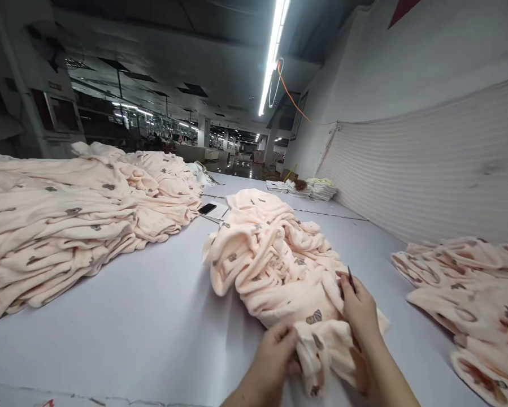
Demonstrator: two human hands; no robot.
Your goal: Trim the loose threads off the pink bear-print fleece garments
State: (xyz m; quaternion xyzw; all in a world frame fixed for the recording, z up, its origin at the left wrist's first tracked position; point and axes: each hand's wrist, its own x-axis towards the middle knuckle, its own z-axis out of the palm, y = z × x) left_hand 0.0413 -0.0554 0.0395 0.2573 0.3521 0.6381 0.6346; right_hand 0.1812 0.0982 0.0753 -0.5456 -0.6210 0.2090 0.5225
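Observation:
A soft pink garment [287,277] with small grey-brown printed figures lies bunched up on the table in front of me. My left hand [274,350] is closed on its near edge, thumb and fingers pinching the fabric. On the garment's right side, my right hand [357,305] grips the cloth. A small dark pointed tool [351,279] sticks up from between the right hand's fingers; its kind is too small to make out. The near end of the fabric hangs between the two hands, slightly blurred.
Big heaps of the same pink fabric [88,220] fill the left side. More pink pieces [478,305] lie at the right, below a striped cloth [431,164] on the wall. A phone [207,208] rests on white paper, and folded stacks [321,189] stand at the back.

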